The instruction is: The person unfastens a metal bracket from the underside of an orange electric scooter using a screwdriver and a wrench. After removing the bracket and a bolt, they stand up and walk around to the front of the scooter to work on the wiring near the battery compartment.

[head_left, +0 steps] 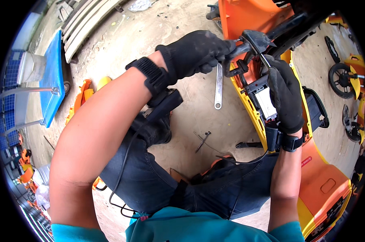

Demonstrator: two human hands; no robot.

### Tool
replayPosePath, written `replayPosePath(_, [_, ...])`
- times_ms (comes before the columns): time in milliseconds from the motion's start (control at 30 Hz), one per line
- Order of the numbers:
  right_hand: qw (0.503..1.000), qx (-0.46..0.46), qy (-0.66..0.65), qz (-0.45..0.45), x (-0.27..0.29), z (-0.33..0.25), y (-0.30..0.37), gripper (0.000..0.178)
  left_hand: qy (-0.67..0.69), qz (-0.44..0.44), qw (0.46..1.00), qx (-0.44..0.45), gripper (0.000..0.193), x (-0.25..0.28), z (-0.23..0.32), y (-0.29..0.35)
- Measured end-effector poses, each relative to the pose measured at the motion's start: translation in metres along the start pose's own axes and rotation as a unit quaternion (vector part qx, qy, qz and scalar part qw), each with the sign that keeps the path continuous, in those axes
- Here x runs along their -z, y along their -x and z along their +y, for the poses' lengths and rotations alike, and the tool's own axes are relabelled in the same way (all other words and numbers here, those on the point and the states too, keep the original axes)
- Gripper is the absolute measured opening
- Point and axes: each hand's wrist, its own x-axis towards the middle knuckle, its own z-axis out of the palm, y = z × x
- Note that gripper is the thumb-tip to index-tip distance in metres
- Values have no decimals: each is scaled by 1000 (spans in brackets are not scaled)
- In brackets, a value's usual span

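Note:
In its black glove, my left hand (200,52) is closed at the end of a dark metal part (242,49) on the orange-and-yellow vehicle frame. A silver combination wrench (218,86) shows below those fingers; its upper end is hidden, and I cannot tell whether the hand holds it. My right hand (286,94), also gloved, is closed around a thin shiny metal rod (266,61) that points up at a black bracket (257,40). Below my right fingers, a silver box (265,103) sits inside the yellow body shell (251,115). The rod's lower end is hidden in the glove.
A thin T-shaped tool (203,141) lies on the concrete floor between my legs. A blue-topped cart (53,80) and wooden slats (89,24) stand left. Wheels (341,80) and yellow parts are at right. A black cable (120,173) runs along my left leg.

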Motion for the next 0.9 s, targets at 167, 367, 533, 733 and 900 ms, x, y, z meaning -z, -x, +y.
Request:
replayPosePath(167, [1000,13,-18,-12,5,5,-1,31,-64,137,987,-60,19,-22,-8,-2])
replayPosePath(367, [999,2,-44,-4,5,-1,1,28,-232,231,936,-130,20,-37,-13,-6])
replayPosePath(533, [998,54,-39,-1,9,12,-2,28,88,27,992,85,30,-11,11,-5])
replayPosePath(733, [997,52,-30,44,2,15,2,28,174,-3,979,107,20,-8,10,-6])
replayPosePath(900, [997,52,15,56,0,23,1,25,-37,135,990,-22,17,-20,2,-5])
